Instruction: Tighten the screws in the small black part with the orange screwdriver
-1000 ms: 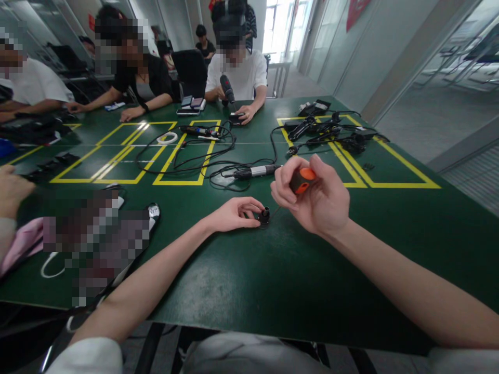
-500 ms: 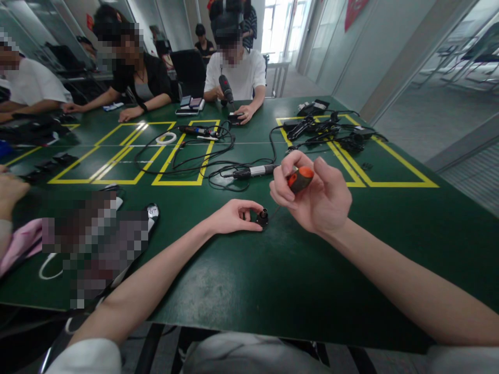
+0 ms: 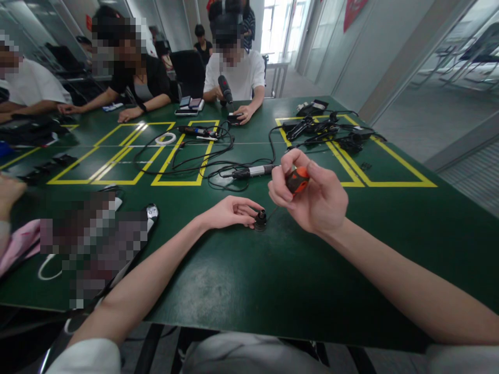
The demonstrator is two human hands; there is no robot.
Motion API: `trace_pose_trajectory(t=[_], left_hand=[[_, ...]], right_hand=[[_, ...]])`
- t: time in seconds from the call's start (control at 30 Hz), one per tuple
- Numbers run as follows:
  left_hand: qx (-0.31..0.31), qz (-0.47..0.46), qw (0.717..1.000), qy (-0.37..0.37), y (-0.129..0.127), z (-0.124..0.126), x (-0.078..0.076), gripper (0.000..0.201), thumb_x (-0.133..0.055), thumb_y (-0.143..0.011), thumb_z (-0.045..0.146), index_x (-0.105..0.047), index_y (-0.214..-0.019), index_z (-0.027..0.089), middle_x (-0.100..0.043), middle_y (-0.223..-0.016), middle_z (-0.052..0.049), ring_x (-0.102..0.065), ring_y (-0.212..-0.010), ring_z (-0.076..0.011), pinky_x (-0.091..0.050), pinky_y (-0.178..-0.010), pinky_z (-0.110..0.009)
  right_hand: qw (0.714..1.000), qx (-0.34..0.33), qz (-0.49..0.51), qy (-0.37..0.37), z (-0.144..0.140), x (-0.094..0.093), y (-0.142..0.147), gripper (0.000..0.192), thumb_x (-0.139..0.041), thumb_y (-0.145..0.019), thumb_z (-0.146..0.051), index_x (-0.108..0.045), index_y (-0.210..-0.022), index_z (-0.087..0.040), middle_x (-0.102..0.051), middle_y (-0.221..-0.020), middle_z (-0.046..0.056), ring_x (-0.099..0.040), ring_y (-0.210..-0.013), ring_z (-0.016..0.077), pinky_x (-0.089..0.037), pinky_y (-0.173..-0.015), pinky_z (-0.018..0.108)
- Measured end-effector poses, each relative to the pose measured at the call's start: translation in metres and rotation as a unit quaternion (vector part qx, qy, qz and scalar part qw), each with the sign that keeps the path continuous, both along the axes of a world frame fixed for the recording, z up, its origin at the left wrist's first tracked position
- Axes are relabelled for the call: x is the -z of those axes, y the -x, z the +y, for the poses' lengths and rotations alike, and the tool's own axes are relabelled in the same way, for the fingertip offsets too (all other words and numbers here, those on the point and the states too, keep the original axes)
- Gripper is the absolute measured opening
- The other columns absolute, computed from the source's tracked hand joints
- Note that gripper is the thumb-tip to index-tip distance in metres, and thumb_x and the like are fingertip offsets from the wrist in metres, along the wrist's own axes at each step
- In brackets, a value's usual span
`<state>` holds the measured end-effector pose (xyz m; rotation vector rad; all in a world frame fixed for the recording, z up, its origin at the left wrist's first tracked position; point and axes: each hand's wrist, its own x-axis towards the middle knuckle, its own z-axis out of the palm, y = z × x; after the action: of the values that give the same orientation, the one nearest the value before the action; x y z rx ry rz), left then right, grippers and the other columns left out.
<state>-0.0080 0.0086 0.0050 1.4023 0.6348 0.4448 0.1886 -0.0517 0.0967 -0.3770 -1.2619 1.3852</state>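
Note:
In the middle of the green table [image 3: 249,291] a small black round part with a short upright post [image 3: 261,220] stands near its front half. The fingers of my left hand [image 3: 230,213] close on its left side, thumb low and index finger by the post. My right hand [image 3: 312,195] is wrapped round the orange and dark handle of a screwdriver [image 3: 298,180], raised above the table to the right. Its thin shaft points down and left toward the black part; whether the tip touches anything I cannot tell.
Beyond my hands lie a corded grey and black tool [image 3: 253,171], a white tape ring [image 3: 166,138] and a heap of black cables [image 3: 327,130]. Dark cases [image 3: 120,244] lie at left. Across the table a person holds a power drill [image 3: 225,89].
My left hand has shifted its fingers on the black part, with the thumb drawn back. My right hand has turned the screwdriver handle a little and moved slightly left.

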Motion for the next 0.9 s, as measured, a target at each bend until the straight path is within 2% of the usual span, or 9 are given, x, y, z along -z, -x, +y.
trace_pose_trajectory(t=[0.13,0.3,0.43,0.5,0.6,0.7,0.8,0.9], left_hand=[[-0.001,-0.014,1.0,-0.02,-0.001,-0.001,0.002,0.044,-0.082,-0.069,0.016,-0.074,-0.112,0.011,-0.079,-0.087,-0.006,-0.072,-0.069,-0.0118,-0.054,-0.069,-0.022],[-0.005,0.026,0.998,-0.057,-0.001,-0.001,0.005,0.042,-0.086,-0.07,0.025,-0.075,-0.108,0.01,-0.077,-0.083,-0.005,-0.068,-0.068,-0.0106,-0.05,-0.065,-0.02],[-0.006,0.048,0.996,-0.074,-0.002,-0.002,0.005,0.046,-0.087,-0.071,0.03,-0.075,-0.11,0.01,-0.074,-0.078,-0.002,-0.064,-0.066,-0.0096,-0.049,-0.063,-0.02],[-0.006,0.056,0.995,-0.085,-0.003,-0.004,0.004,0.047,-0.087,-0.071,0.03,-0.074,-0.111,0.011,-0.073,-0.081,-0.003,-0.064,-0.068,-0.0096,-0.051,-0.065,-0.02],[-0.01,0.07,0.992,-0.107,-0.005,-0.009,0.002,0.05,-0.088,-0.07,0.03,-0.074,-0.114,0.012,-0.073,-0.087,-0.003,-0.064,-0.069,-0.009,-0.052,-0.066,-0.021],[-0.025,0.065,0.99,-0.124,-0.006,-0.011,0.003,0.066,-0.09,-0.068,0.029,-0.068,-0.129,0.016,-0.073,-0.105,-0.006,-0.065,-0.069,-0.008,-0.051,-0.064,-0.02],[-0.03,0.06,0.99,-0.122,-0.006,-0.011,0.004,0.072,-0.091,-0.067,0.03,-0.066,-0.133,0.017,-0.073,-0.107,-0.007,-0.064,-0.068,-0.0077,-0.05,-0.063,-0.02],[-0.024,0.066,0.99,-0.123,-0.006,-0.011,0.003,0.066,-0.089,-0.069,0.031,-0.069,-0.13,0.015,-0.072,-0.103,-0.006,-0.062,-0.068,-0.007,-0.05,-0.063,-0.02]], right_hand=[[1.0,-0.006,0.0,0.011,0.001,-0.001,0.0,0.03,-0.067,-0.091,-0.048,-0.052,-0.08,-0.024,-0.049,-0.056,-0.006,-0.032,-0.043,0.01,-0.025,-0.043,0.026],[1.0,-0.021,-0.009,0.005,0.0,-0.002,0.001,0.043,-0.058,-0.097,-0.051,-0.054,-0.065,-0.021,-0.041,-0.054,-0.004,-0.03,-0.045,0.0097,-0.025,-0.044,0.027],[0.999,-0.014,0.021,0.029,0.0,0.0,0.0,0.029,-0.064,-0.09,-0.051,-0.058,-0.083,-0.024,-0.047,-0.059,-0.005,-0.03,-0.046,0.011,-0.022,-0.043,0.025],[0.999,-0.017,0.033,0.033,0.001,0.0,0.0,0.025,-0.067,-0.088,-0.046,-0.056,-0.084,-0.025,-0.051,-0.062,-0.005,-0.033,-0.046,0.0107,-0.022,-0.043,0.025],[0.999,-0.025,0.023,0.024,0.002,0.0,0.001,0.031,-0.064,-0.093,-0.044,-0.057,-0.073,-0.021,-0.051,-0.063,-0.003,-0.036,-0.045,0.0096,-0.023,-0.044,0.026],[0.999,-0.029,0.01,0.02,0.002,0.001,0.002,0.043,-0.057,-0.098,-0.048,-0.059,-0.066,-0.02,-0.046,-0.057,-0.003,-0.037,-0.045,0.0101,-0.025,-0.044,0.027],[0.999,-0.031,0.02,0.029,0.001,0.003,0.002,0.037,-0.061,-0.094,-0.055,-0.063,-0.081,-0.021,-0.05,-0.058,-0.004,-0.036,-0.045,0.0102,-0.023,-0.044,0.025],[0.999,-0.019,0.03,0.03,0.001,0.004,0.003,0.03,-0.072,-0.088,-0.049,-0.057,-0.087,-0.023,-0.055,-0.062,-0.005,-0.036,-0.045,0.0088,-0.024,-0.044,0.024]])
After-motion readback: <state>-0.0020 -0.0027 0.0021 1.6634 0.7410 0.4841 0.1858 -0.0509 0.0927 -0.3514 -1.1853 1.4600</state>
